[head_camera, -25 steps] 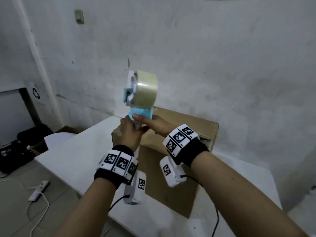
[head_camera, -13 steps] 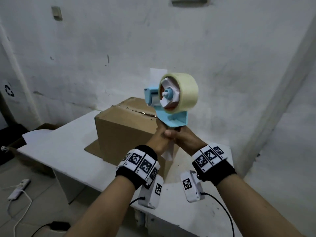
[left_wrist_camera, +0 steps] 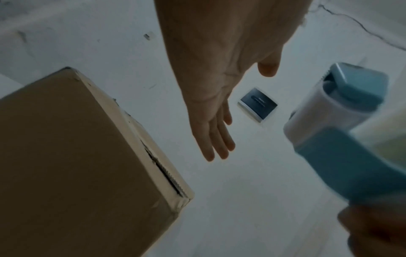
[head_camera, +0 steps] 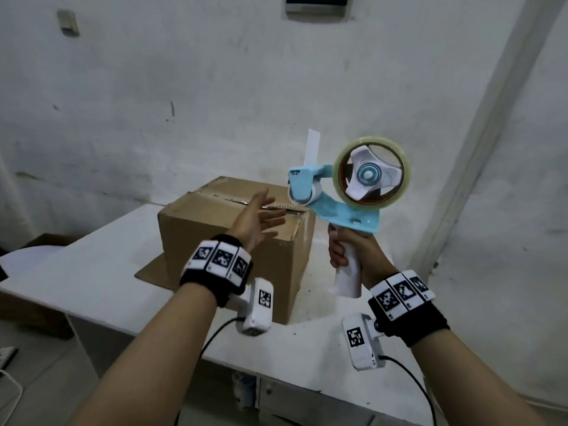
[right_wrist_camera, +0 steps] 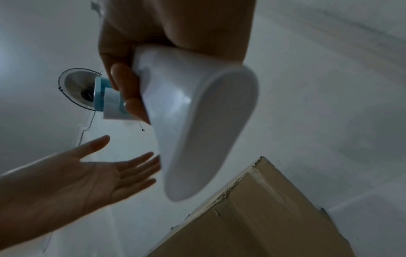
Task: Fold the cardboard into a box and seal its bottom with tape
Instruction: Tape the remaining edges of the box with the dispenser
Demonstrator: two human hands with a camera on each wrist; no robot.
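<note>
A brown cardboard box [head_camera: 227, 241] stands folded on the white table [head_camera: 101, 272], its top flaps closed with a jagged seam. My right hand [head_camera: 350, 250] grips the white handle of a blue tape dispenser [head_camera: 341, 207] held upright to the right of the box, a roll of clear tape [head_camera: 372, 176] on its wheel. My left hand [head_camera: 258, 216] hovers open, fingers spread, in front of the box's top edge, apart from the dispenser. In the left wrist view the left hand [left_wrist_camera: 215, 121] is flat beside the box [left_wrist_camera: 77, 165]. The handle [right_wrist_camera: 197, 130] fills the right wrist view.
A flat cardboard flap [head_camera: 153, 272] lies under the box on the table. A white wall [head_camera: 276, 87] rises close behind the table. A power strip and cables [head_camera: 6, 358] lie on the floor at the left.
My left hand has let go of the dispenser and opened toward the box. My right hand now holds the dispenser alone, turned side-on. The head view has shifted right.
</note>
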